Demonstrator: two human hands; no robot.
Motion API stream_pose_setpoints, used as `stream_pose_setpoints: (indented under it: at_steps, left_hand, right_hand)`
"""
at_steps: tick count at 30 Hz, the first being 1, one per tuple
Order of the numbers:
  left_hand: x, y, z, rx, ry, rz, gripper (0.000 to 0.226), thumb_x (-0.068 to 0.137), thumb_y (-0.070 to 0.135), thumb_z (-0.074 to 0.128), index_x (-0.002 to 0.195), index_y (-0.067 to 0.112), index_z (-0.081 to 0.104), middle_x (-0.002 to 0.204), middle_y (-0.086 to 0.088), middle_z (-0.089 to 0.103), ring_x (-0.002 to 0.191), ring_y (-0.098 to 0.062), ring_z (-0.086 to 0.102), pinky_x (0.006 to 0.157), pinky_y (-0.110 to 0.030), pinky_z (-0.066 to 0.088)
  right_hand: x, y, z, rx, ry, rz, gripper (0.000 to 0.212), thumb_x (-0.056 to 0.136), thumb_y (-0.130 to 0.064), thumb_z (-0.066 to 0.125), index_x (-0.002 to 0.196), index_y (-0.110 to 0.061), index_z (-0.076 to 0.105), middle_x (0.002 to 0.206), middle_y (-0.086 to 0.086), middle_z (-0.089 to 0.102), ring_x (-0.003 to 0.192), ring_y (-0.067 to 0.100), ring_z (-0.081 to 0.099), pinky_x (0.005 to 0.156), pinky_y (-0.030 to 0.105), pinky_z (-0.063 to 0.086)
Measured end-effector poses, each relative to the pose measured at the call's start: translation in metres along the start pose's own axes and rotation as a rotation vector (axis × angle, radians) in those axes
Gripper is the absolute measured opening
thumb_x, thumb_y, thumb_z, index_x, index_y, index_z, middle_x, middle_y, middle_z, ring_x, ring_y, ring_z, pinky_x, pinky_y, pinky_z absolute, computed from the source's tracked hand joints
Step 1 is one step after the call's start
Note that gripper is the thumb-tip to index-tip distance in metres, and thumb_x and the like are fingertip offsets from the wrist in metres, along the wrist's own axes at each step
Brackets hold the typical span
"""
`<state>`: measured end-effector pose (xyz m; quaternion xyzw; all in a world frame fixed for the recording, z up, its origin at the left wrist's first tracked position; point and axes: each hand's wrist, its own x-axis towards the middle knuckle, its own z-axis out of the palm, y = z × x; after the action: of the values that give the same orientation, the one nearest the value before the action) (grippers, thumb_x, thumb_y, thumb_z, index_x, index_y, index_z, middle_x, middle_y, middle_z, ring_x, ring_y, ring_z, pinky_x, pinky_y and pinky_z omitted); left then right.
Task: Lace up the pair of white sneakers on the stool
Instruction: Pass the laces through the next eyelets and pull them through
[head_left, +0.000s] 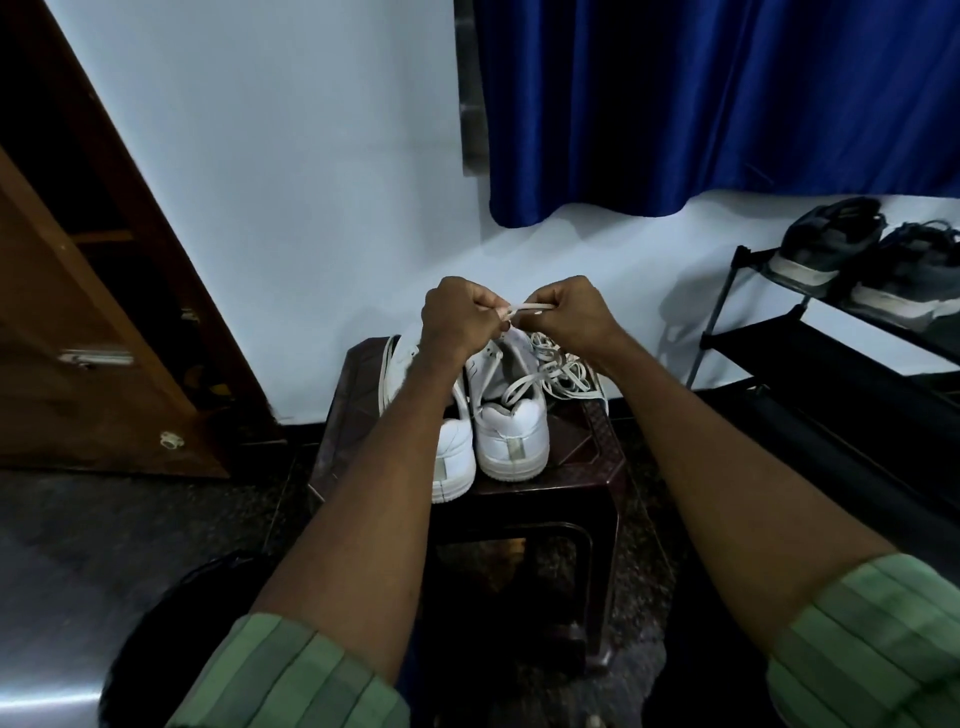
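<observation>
Above sneakers (511, 415), both grips pinching lace (527, 309).

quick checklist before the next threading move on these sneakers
1. Lace held by both hands: ok, left hand and right hand pinch it.
2. Both sneakers on stool: ok.
3. Right sneaker upright, heel toward the person: ok.
4. Left sneaker laced: cannot tell, the arm hides it.
5. Loose lace pile clear of the working lace: cannot tell.
</observation>
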<state>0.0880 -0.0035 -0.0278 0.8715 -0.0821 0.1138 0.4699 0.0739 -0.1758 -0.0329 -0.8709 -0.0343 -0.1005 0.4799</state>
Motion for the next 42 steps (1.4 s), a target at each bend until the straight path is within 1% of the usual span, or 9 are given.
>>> stream_pose_setpoints:
  at_steps: [8, 12, 16, 21, 26, 30, 35, 39, 42]
  left_hand:
    - [0.0, -0.004, 0.003, -0.003, 0.052, 0.014, 0.005, 0.084, 0.016, 0.081, 0.083, 0.02, 0.083, 0.075, 0.005, 0.078, 0.071, -0.008, 0.076, 0.084, -0.032, 0.062]
    - [-0.003, -0.004, 0.005, 0.07, 0.05, 0.027, 0.005, 0.081, 0.018, 0.084, 0.083, 0.022, 0.084, 0.084, 0.007, 0.08, 0.081, -0.005, 0.074, 0.086, -0.028, 0.059]
    - [0.0, -0.01, 0.009, 0.065, 0.074, -0.05, 0.012, 0.08, 0.011, 0.081, 0.08, 0.023, 0.083, 0.079, 0.006, 0.079, 0.077, -0.011, 0.076, 0.084, -0.034, 0.063]
    - [0.0, -0.005, 0.008, 0.139, 0.083, -0.073, 0.019, 0.076, 0.013, 0.076, 0.086, 0.028, 0.083, 0.091, 0.002, 0.08, 0.087, -0.018, 0.073, 0.08, -0.029, 0.058]
    - [-0.001, -0.008, 0.007, 0.098, 0.077, -0.048, 0.011, 0.075, 0.019, 0.085, 0.082, 0.027, 0.082, 0.08, 0.008, 0.079, 0.083, -0.007, 0.074, 0.084, -0.027, 0.058]
    - [-0.003, -0.012, 0.005, 0.077, 0.088, -0.021, 0.011, 0.073, 0.023, 0.089, 0.08, 0.028, 0.081, 0.076, 0.01, 0.077, 0.079, -0.006, 0.073, 0.08, -0.024, 0.057]
    - [-0.003, -0.007, 0.006, 0.032, 0.068, 0.027, 0.014, 0.078, 0.012, 0.084, 0.085, 0.024, 0.082, 0.078, 0.005, 0.078, 0.078, -0.01, 0.075, 0.082, -0.03, 0.06]
    - [-0.002, -0.006, 0.009, 0.064, 0.073, 0.079, 0.026, 0.083, 0.001, 0.071, 0.084, 0.026, 0.08, 0.076, 0.005, 0.077, 0.074, -0.012, 0.075, 0.076, -0.034, 0.062]
    - [0.002, -0.01, 0.01, 0.061, 0.091, 0.033, 0.018, 0.079, 0.012, 0.085, 0.083, 0.028, 0.078, 0.069, 0.009, 0.074, 0.071, -0.006, 0.072, 0.072, -0.023, 0.057]
  right_hand:
    - [-0.005, -0.012, -0.014, -0.876, 0.324, -0.046, 0.003, 0.071, -0.014, 0.061, 0.074, -0.014, 0.061, 0.076, 0.009, 0.066, 0.074, 0.033, 0.06, 0.079, 0.038, 0.04]
    - [-0.004, -0.001, -0.007, -1.058, 0.343, -0.074, 0.025, 0.076, -0.017, 0.066, 0.1, -0.01, 0.069, 0.102, 0.013, 0.062, 0.098, 0.033, 0.054, 0.091, 0.045, 0.036]
    - [-0.004, -0.003, 0.002, -0.783, 0.197, -0.144, 0.07, 0.069, -0.017, 0.081, 0.134, -0.015, 0.054, 0.134, 0.009, 0.047, 0.123, 0.032, 0.04, 0.095, 0.042, 0.034]
    - [-0.016, -0.027, 0.003, -0.085, -0.111, -0.129, 0.02, 0.071, -0.007, 0.084, 0.083, -0.011, 0.068, 0.084, 0.005, 0.068, 0.073, 0.015, 0.061, 0.068, 0.033, 0.047]
    - [-0.029, -0.031, -0.021, -0.087, -0.612, 0.158, 0.026, 0.078, -0.022, 0.09, 0.089, -0.008, 0.071, 0.078, 0.007, 0.068, 0.068, 0.015, 0.062, 0.056, 0.028, 0.052]
    - [-0.025, -0.018, -0.024, -0.027, -0.503, 0.156, 0.02, 0.078, -0.006, 0.088, 0.089, -0.005, 0.072, 0.075, 0.01, 0.068, 0.067, 0.022, 0.06, 0.053, 0.027, 0.053]
    - [-0.008, -0.011, -0.001, -0.006, 0.045, -0.004, 0.011, 0.086, -0.016, 0.082, 0.093, -0.013, 0.074, 0.085, -0.001, 0.073, 0.069, 0.013, 0.065, 0.063, 0.033, 0.057]
    - [-0.005, -0.008, 0.013, 0.085, 0.001, 0.046, 0.009, 0.088, -0.01, 0.079, 0.096, -0.009, 0.076, 0.08, 0.008, 0.077, 0.065, 0.016, 0.069, 0.062, 0.034, 0.06]
    - [-0.001, -0.005, 0.015, 0.143, 0.048, 0.092, 0.015, 0.088, -0.002, 0.073, 0.079, -0.011, 0.079, 0.062, 0.005, 0.072, 0.053, 0.012, 0.062, 0.056, 0.027, 0.054]
